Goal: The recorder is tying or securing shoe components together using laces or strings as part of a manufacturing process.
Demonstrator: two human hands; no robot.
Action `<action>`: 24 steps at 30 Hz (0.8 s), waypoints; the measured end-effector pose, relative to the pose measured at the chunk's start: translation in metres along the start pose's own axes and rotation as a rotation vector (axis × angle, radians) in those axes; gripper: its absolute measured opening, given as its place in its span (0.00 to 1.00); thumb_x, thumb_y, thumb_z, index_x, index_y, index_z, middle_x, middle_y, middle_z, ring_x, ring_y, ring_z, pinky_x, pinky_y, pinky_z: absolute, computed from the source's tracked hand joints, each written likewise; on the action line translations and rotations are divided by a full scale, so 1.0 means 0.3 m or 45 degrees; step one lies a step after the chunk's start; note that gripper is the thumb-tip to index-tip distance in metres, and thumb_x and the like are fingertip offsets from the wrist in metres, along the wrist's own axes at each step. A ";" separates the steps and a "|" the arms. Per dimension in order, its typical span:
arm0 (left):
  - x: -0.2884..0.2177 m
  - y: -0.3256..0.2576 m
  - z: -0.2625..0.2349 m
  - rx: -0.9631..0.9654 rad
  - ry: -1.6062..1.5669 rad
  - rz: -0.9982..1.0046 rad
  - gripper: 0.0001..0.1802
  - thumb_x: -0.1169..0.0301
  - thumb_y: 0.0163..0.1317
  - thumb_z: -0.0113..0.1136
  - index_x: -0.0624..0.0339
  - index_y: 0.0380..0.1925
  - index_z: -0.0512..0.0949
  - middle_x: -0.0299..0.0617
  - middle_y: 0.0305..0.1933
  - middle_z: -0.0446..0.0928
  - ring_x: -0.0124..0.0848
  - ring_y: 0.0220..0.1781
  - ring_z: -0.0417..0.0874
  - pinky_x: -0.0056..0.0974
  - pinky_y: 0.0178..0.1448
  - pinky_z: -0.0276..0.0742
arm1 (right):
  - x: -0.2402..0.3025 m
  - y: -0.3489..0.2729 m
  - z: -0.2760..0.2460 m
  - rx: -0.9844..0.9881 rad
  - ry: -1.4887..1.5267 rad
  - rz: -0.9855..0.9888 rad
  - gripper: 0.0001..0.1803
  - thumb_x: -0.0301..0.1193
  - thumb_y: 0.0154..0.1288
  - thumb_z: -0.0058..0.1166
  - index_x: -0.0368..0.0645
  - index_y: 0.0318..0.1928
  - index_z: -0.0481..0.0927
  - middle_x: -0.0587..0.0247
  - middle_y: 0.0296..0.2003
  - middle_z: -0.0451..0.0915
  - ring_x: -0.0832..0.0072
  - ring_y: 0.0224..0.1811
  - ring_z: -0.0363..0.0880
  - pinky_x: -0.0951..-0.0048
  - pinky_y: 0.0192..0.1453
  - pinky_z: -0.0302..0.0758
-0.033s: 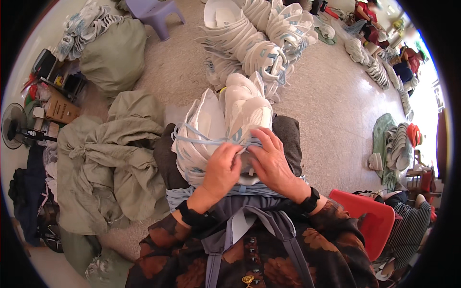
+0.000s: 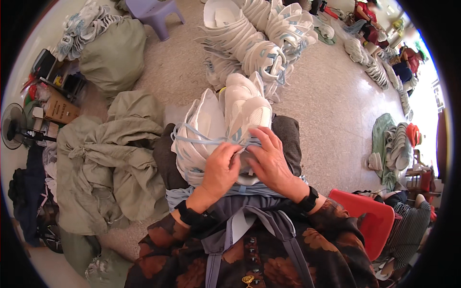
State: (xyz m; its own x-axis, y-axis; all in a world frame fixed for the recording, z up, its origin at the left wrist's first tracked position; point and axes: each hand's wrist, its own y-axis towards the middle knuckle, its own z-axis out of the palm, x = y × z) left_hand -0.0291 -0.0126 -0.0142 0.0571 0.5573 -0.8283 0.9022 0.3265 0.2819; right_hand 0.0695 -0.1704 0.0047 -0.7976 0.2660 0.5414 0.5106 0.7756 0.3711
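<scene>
A bundle of white shoe uppers [image 2: 225, 113] with pale blue trim lies on my lap, over a dark cloth. A light blue lace [image 2: 194, 140] runs around the bundle. My left hand [image 2: 218, 170] pinches this lace at the near side of the bundle. Right beside it, my right hand [image 2: 271, 161] lies on the bundle with its fingers closed on the same lace. The two hands touch at the fingertips. Both wrists wear dark cuffs, and a grey apron hangs below them.
A big heap of tied white upper bundles [image 2: 254, 43] lies on the floor ahead. Grey-green sacks [image 2: 115, 158] are piled at my left, a stuffed one [image 2: 113, 55] behind. Purple stool [image 2: 156, 14] far left, red chair [image 2: 374, 216] at right, fan [image 2: 14, 127] at left edge. People [image 2: 379, 26] sit far right.
</scene>
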 end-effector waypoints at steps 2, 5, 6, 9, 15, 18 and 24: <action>-0.008 0.003 -0.009 0.001 -0.033 -0.010 0.10 0.81 0.61 0.62 0.65 0.43 0.80 0.49 0.41 0.80 0.41 0.39 0.84 0.39 0.45 0.81 | 0.006 0.022 -0.005 0.006 0.030 -0.001 0.10 0.25 0.57 0.62 0.35 0.40 0.82 0.46 0.63 0.71 0.46 0.71 0.62 0.47 0.71 0.60; -0.007 0.000 -0.015 0.000 -0.062 -0.033 0.10 0.81 0.60 0.63 0.64 0.42 0.80 0.49 0.39 0.80 0.42 0.37 0.85 0.40 0.42 0.81 | -0.025 0.020 0.003 -0.038 0.062 -0.021 0.06 0.23 0.57 0.62 0.37 0.36 0.81 0.48 0.61 0.73 0.46 0.70 0.64 0.47 0.72 0.61; -0.004 -0.002 -0.014 0.005 -0.064 -0.042 0.10 0.80 0.59 0.64 0.64 0.41 0.79 0.49 0.38 0.80 0.46 0.36 0.85 0.42 0.41 0.81 | -0.029 0.010 -0.015 -0.031 0.065 -0.024 0.06 0.23 0.57 0.62 0.37 0.36 0.81 0.48 0.61 0.73 0.46 0.70 0.64 0.47 0.72 0.61; -0.007 -0.015 -0.021 -0.014 -0.057 -0.054 0.10 0.80 0.58 0.64 0.64 0.40 0.78 0.49 0.39 0.80 0.45 0.36 0.85 0.41 0.41 0.82 | -0.086 -0.068 -0.120 -0.089 0.033 0.129 0.05 0.20 0.57 0.61 0.40 0.31 0.78 0.49 0.58 0.77 0.47 0.67 0.69 0.48 0.70 0.64; -0.008 -0.011 -0.012 -0.028 -0.053 0.026 0.11 0.81 0.57 0.66 0.63 0.39 0.77 0.49 0.44 0.80 0.45 0.36 0.85 0.40 0.42 0.82 | -0.511 -0.548 -0.389 -0.286 -0.421 0.718 0.04 0.22 0.59 0.60 0.39 0.32 0.77 0.49 0.48 0.82 0.50 0.54 0.78 0.52 0.63 0.70; -0.024 0.002 -0.005 -0.060 -0.105 -0.009 0.09 0.80 0.60 0.66 0.64 0.39 0.77 0.43 0.42 0.82 0.31 0.34 0.82 0.34 0.41 0.79 | -0.560 -0.664 -0.404 0.054 -0.629 1.055 0.04 0.24 0.60 0.60 0.39 0.35 0.78 0.50 0.44 0.82 0.50 0.52 0.79 0.52 0.58 0.71; -0.024 0.048 0.014 -0.014 -0.433 -0.320 0.07 0.78 0.65 0.65 0.63 0.38 0.75 0.37 0.39 0.83 0.18 0.33 0.77 0.27 0.39 0.75 | -0.276 -0.325 -0.204 -0.138 0.035 0.512 0.11 0.22 0.62 0.61 0.37 0.46 0.79 0.50 0.42 0.82 0.51 0.47 0.82 0.58 0.51 0.77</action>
State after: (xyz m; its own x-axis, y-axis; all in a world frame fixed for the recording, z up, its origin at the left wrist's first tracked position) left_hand -0.0149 -0.0150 -0.0064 -0.0244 0.1766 -0.9840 0.9016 0.4291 0.0546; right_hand 0.1056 -0.3031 -0.0301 -0.5196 0.5188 0.6789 0.8117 0.5477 0.2027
